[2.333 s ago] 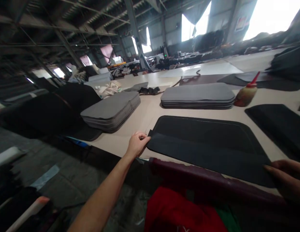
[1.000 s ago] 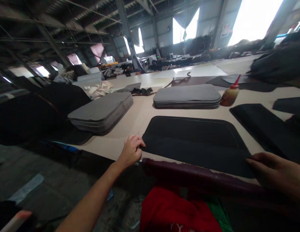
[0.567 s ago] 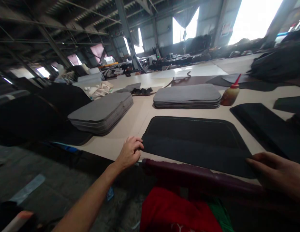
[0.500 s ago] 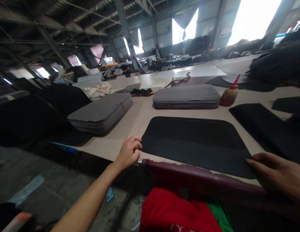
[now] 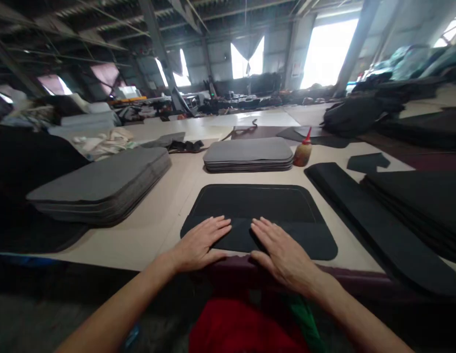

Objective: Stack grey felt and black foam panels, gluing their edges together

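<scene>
A black panel (image 5: 257,198) with rounded corners lies flat near the table's front edge. Along its near side runs a smooth black strip (image 5: 308,238). My left hand (image 5: 204,241) rests flat on the strip's left half, fingers stretched out. On the right half lies my right hand (image 5: 277,245), also flat, with its fingers extended and thumb apart. The two hands point toward each other with a narrow gap between them. Parts of the strip are hidden under both palms.
Behind the panel sits a stack of grey panels (image 5: 249,149), beside a glue bottle (image 5: 303,149) with a red nozzle. Another grey stack (image 5: 103,181) is at left. Long black strips (image 5: 356,211) and a black stack (image 5: 426,201) lie right. Maroon material (image 5: 334,274) covers the table's front edge.
Both hands have moved from the panel's left and right edges inward onto the near strip, and now lie flat. The view has turned to the right.
</scene>
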Available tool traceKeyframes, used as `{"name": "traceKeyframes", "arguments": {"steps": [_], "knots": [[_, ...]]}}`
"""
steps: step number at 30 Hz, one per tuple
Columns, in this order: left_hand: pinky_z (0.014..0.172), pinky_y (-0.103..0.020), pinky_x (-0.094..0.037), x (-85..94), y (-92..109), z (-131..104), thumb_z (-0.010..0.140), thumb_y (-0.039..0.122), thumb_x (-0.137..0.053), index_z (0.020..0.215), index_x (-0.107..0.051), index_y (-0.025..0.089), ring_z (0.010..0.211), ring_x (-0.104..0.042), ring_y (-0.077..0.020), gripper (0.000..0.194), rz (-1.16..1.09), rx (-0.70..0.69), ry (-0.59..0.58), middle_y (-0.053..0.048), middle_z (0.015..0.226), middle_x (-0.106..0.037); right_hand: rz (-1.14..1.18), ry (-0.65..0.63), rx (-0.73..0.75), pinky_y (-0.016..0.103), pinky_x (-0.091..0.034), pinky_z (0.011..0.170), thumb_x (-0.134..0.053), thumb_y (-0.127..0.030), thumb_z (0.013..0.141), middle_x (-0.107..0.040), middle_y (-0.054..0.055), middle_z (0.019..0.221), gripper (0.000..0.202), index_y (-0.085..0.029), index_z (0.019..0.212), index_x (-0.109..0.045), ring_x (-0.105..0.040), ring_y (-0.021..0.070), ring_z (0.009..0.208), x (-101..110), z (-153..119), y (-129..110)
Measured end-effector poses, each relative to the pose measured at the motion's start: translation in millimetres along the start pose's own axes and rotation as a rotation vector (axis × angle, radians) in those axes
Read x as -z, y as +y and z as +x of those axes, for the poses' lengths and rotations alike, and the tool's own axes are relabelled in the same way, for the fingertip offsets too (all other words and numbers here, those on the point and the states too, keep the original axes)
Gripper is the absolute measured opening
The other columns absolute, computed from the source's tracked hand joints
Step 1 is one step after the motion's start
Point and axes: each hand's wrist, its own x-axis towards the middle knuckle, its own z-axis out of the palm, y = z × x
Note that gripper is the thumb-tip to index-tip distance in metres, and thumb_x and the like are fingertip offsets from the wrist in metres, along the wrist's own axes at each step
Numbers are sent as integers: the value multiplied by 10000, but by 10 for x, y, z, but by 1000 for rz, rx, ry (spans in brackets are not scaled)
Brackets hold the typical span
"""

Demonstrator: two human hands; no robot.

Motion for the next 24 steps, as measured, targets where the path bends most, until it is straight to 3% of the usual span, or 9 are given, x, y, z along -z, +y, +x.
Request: {"name": "traceKeyframes", "arguments": {"steps": [3, 7, 14, 21, 24], "knots": [[1241, -530, -195, -42, -20, -66, 951, 622, -486, 1572, -246, 235, 1511, -228, -294, 770, 81, 22, -93, -93, 1628, -283, -50, -84, 29, 548, -258, 1205, -436, -577, 1003, -317, 138, 1593, 700, -95, 1511, -420, -278, 305, 1477, -93, -25, -43], [1227, -541, -214, -22, -128, -244, 957, 631, -460, 1586, -184, 270, 1516, -206, -307, 777, 166, 53, -94, -75, 1647, -219, -74, -112, -21, 540, -230, 1214, -364, -683, 982, -270, 166, 1603, 816, -72, 1522, -398, -222, 315, 1495, -27, -138, -15], [1201, -486, -304, -78, -473, -666, 943, 584, -512, 1599, -108, 237, 1484, -292, -320, 845, 309, 116, 22, -100, 1642, -212, -240, -84, -306, 578, -255, 1190, -358, -773, 924, -243, 276, 1579, 981, 21, 1497, -405, -201, 405, 1482, 76, -565, 265], [1160, -445, -387, 26, -702, -806, 886, 568, -601, 1596, -113, 299, 1437, -391, -306, 902, 304, 46, 39, -58, 1625, -261, -335, -20, -452, 551, -274, 1193, -308, -772, 933, -257, 309, 1559, 1013, 84, 1459, -426, -213, 405, 1477, 75, -878, 488], [1073, -412, -488, 91, -782, -848, 815, 601, -655, 1587, -141, 347, 1366, -495, -290, 962, 290, -6, 64, -22, 1598, -317, -312, -46, -494, 527, -302, 1188, -298, -759, 940, -314, 309, 1537, 997, 90, 1438, -456, -266, 396, 1461, 204, -890, 557]]}}
